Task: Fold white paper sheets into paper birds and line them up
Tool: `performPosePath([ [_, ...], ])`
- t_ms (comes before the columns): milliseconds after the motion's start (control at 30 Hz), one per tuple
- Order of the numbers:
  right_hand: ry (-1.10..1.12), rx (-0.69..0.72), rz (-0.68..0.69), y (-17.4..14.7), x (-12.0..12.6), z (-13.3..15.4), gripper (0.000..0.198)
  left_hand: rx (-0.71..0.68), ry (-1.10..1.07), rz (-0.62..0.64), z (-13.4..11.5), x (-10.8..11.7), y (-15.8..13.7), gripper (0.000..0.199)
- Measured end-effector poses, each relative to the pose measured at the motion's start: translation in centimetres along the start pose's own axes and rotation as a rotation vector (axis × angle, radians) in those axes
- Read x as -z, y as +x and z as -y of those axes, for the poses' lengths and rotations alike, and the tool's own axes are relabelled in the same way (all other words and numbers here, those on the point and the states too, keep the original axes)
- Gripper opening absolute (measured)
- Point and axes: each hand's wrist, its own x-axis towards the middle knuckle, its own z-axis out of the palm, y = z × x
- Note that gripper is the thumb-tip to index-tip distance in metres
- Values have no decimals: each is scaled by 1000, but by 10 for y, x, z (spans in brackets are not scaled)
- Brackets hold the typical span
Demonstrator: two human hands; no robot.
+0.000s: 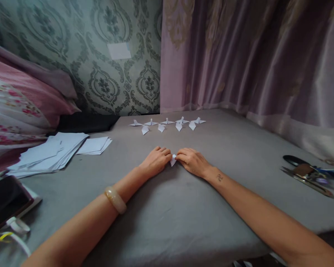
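A small folded piece of white paper (pixel 173 160) is pinched between my two hands, just above the grey cloth. My left hand (pixel 157 160) grips its left side with closed fingers, and a pale bangle (pixel 115 200) circles that forearm. On the paper's right side, the fingers of my right hand (pixel 194 161) are closed too. Most of the paper's edges are hidden behind my fingertips. Beyond my hands, several folded paper cranes (pixel 167 121) stand in a row, with smaller folded white paper pieces (pixel 161 128) lined up in front of them.
On the left lie a stack of white paper sheets (pixel 48 152), a smaller pile of cut paper (pixel 95 145) and a phone (pixel 8 202). Scissors (pixel 306 181) and other tools rest at the right. A purple curtain (pixel 200 55) hangs behind the grey-covered table (pixel 167 226).
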Motion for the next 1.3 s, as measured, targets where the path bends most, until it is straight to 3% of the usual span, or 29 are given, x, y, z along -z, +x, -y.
performPosePath([
  [200,117,-165,33,-7,1,6,32,204,-476,50,12,-4,1,32],
  [333,155,-258,23,-8,4,10,26,273,-631,67,14,2,-2,26],
  [533,184,-362,28,-5,4,15,16,281,-693,82,15,7,0,21],
  [933,387,-580,-15,5,-3,9,18,427,-705,17,14,-6,5,21],
  [1300,443,-658,-60,11,-10,4,17,483,-649,-39,12,-16,6,16],
])
